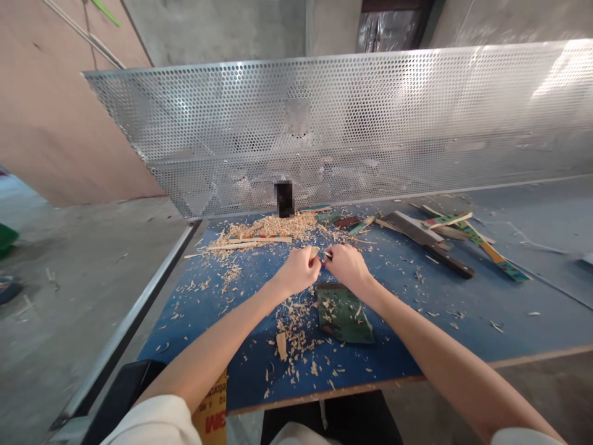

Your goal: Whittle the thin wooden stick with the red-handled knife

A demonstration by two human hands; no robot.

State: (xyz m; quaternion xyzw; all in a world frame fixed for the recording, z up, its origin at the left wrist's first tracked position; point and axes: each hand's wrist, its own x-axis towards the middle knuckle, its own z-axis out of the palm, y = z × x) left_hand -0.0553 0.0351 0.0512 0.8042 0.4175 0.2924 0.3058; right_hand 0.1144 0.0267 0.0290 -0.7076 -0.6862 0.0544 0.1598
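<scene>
My left hand (302, 269) is closed around a small pale piece of wood (314, 252), whose tip shows beside the thumb. Close by on its right, my right hand (346, 264) is closed on a small blade (328, 254); most of it is hidden by the fingers. The hands meet above the blue tabletop (194, 327). Just below them lies a green sheet (345, 324) sprinkled with shavings. Loose wood shavings (296, 334) are spread left of the sheet, with a pale wood chip (281, 346) among them.
Beyond the hands is a heap of shavings (278, 227) with thin wood strips (250, 244). A large knife (428, 243) and patterned strips (493, 253) lie to the right. A pixelated dark object (285, 201) stands before the perforated metal panel (222, 123) along the back.
</scene>
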